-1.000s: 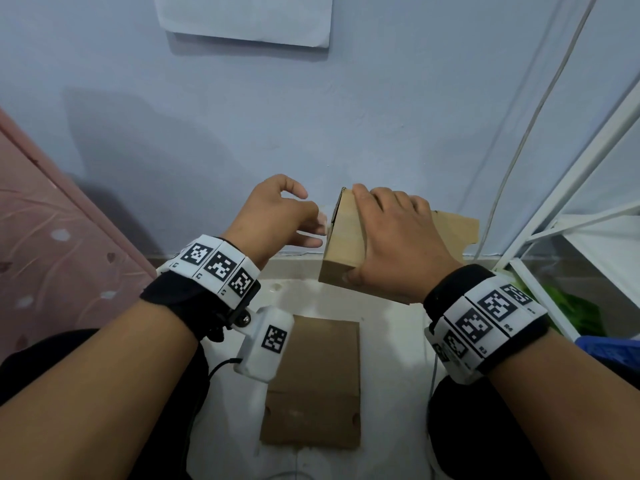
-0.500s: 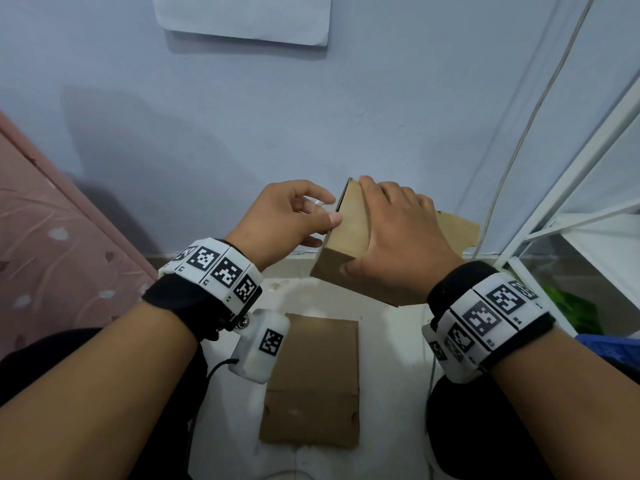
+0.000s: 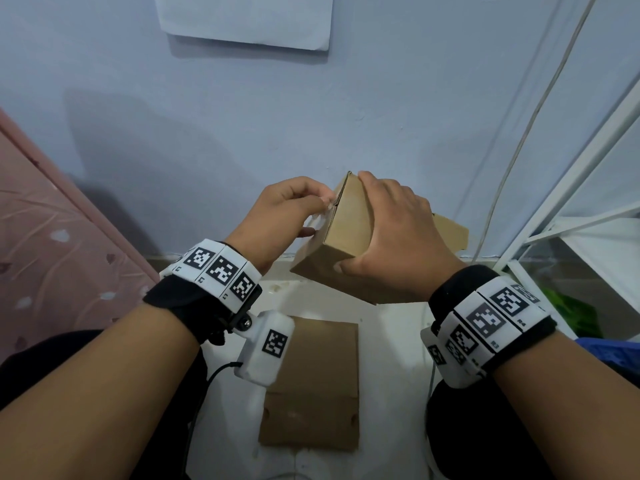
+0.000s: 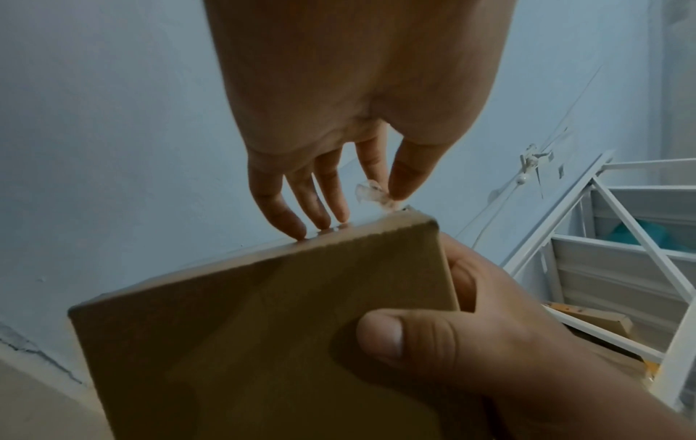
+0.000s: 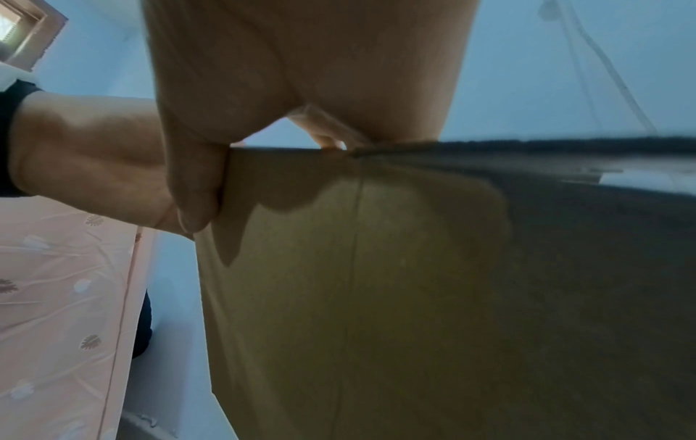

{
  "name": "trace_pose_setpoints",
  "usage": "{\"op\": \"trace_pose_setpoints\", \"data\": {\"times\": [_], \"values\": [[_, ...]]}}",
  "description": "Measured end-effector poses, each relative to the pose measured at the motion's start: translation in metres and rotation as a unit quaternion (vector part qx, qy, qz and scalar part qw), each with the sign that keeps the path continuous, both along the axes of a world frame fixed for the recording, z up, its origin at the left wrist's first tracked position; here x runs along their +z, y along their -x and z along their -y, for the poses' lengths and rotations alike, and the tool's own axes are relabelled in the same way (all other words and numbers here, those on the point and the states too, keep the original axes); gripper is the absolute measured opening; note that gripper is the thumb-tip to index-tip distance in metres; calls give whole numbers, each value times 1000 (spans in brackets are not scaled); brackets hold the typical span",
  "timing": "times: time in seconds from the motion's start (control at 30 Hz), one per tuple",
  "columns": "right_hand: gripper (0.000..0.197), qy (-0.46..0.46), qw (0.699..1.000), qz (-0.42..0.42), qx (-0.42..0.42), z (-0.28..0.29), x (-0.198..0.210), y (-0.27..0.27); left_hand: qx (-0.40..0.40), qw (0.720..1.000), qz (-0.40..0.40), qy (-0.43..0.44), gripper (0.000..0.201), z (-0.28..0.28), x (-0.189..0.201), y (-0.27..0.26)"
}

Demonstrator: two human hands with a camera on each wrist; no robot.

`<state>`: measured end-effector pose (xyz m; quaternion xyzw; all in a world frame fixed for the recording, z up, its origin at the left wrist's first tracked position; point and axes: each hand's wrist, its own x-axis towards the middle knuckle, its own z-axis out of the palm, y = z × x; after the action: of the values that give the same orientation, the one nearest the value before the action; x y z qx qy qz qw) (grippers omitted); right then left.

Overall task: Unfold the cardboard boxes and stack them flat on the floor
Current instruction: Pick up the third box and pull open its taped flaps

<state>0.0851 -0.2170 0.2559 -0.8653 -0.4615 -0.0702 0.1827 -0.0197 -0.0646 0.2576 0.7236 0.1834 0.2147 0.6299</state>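
A small brown cardboard box [image 3: 341, 237] is held tilted in the air in front of the wall. My right hand [image 3: 381, 230] grips it from the right, fingers over the top face and thumb [image 4: 380, 336] on the near face. At the box's upper left edge, my left hand [image 3: 323, 202] pinches a scrap of clear tape [image 4: 371, 192] between thumb and forefinger, while its other fingers [image 4: 297, 223] touch the edge. A flattened cardboard box [image 3: 311, 386] lies on the white floor below my wrists. In the right wrist view the box [image 5: 357, 282] fills the frame.
More cardboard [image 3: 450, 232] leans by the wall behind my right hand. A white metal rack [image 3: 571, 209] stands at the right, with a cable [image 3: 512, 157] running down the wall. A pink patterned bed side [image 3: 52, 237] borders the left. My dark-clothed knees flank the floor strip.
My left hand closed in from open beside the box to its upper left edge and pinched the tape. The box rose a little and tilted in my right hand.
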Motion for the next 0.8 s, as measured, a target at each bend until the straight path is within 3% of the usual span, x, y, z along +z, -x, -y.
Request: {"op": "trace_pose_setpoints", "data": {"times": [0.13,0.37,0.8], "values": [[123,-3,1000,17,5,0,-1,1,18,1000,12,13,21,3,1,-2],[123,-1,1000,24,0,-1,-2,1,95,987,53,-118,15,2,-7,-2],[125,38,997,65,-20,-3,-8,-4,42,995,30,-85,9,1,-6,0]]}}
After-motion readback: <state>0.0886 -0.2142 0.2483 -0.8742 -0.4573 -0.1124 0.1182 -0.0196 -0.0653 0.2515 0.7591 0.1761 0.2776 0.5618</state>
